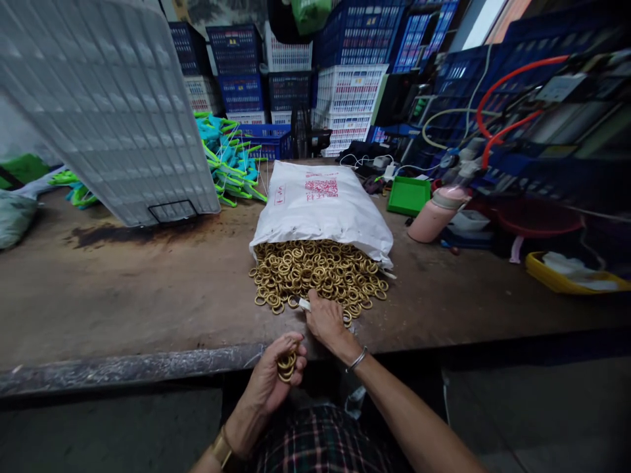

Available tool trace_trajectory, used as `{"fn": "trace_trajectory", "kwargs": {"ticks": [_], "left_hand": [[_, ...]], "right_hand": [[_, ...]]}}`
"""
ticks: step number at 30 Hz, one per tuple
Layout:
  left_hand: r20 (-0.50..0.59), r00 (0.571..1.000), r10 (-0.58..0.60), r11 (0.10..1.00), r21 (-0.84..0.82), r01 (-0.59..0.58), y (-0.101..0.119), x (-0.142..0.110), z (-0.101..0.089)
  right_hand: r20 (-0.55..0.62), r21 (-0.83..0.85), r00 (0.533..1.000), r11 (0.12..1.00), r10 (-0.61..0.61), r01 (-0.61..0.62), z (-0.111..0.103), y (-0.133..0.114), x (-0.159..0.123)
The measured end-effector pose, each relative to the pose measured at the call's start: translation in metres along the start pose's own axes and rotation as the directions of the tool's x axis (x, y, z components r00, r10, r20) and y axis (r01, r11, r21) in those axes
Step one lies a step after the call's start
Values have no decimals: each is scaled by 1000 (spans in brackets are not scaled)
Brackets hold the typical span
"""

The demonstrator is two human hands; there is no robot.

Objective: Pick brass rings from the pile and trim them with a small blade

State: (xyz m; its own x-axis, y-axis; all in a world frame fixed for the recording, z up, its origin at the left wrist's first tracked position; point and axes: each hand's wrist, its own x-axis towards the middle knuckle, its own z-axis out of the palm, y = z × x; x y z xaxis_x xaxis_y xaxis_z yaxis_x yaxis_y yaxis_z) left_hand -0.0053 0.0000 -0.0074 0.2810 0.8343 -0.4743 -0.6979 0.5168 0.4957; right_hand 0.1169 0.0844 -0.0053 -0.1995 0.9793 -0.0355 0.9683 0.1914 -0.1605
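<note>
My left hand (279, 369) is closed around several gold-coloured metal rings (286, 365), held just off the table's front edge. My right hand (325, 320) reaches to the near edge of a heap of the same rings (315, 269), its fingers curled. A small white piece with a dark end (303, 304) shows at those fingers; whether it is held or wrapped on a finger I cannot tell. The heap spills from the mouth of a white sack (320, 213) with red print, lying on its side on the wooden table (148, 302).
A large pale ribbed plastic crate (123, 112) stands tilted at the left, beside green and blue plastic pieces (231, 157). To the right are a green tray (409, 195), a pink bottle (436, 213) and a yellow basket (557, 276). Stacked crates (350, 92) line the back.
</note>
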Motion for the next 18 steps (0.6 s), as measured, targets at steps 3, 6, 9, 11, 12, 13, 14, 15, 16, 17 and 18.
{"fn": "trace_trajectory", "kwargs": {"ticks": [3, 6, 9, 11, 12, 13, 14, 15, 16, 17, 18], "left_hand": [[-18, 999, -28, 994, -109, 26, 2, 4, -3], [-53, 998, -38, 985, -170, 28, 5, 6, -5], [-51, 998, -33, 978, -210, 22, 10, 7, -6], [-31, 999, -22, 975, -222, 14, 13, 8, -6], [-23, 1000, -9, 976, -218, 4, 14, 8, -6], [-22, 1000, 9, 979, -206, -13, 14, 8, -5], [-30, 999, 28, 983, -183, -33, 14, 8, -5], [-46, 998, 49, 987, -151, -55, 13, 9, -3], [-69, 995, 70, 991, -111, -78, 12, 9, -2], [-94, 991, 91, 993, -68, -98, 10, 10, -1], [-116, 987, 108, 993, -29, -112, 9, 10, 1]], "right_hand": [[1, 16, 1000, 1000, 0, 0, -1, 2, 0], [-23, 93, 1000, 996, -8, 10, 0, 6, -1], [-80, 299, 994, 950, -74, 95, 2, 10, -6], [-143, 463, 985, 873, -98, 154, 3, 11, -11], [-172, 532, 980, 828, -98, 177, 2, 11, -14], [-196, 588, 976, 785, -99, 198, 2, 11, -17], [-212, 628, 972, 749, -98, 213, 1, 11, -20], [-219, 656, 971, 721, -101, 223, 0, 10, -23], [-220, 674, 970, 702, -105, 229, 0, 9, -26], [-221, 685, 969, 690, -108, 233, -1, 8, -28], [-219, 691, 969, 684, -112, 235, -1, 7, -30]]}}
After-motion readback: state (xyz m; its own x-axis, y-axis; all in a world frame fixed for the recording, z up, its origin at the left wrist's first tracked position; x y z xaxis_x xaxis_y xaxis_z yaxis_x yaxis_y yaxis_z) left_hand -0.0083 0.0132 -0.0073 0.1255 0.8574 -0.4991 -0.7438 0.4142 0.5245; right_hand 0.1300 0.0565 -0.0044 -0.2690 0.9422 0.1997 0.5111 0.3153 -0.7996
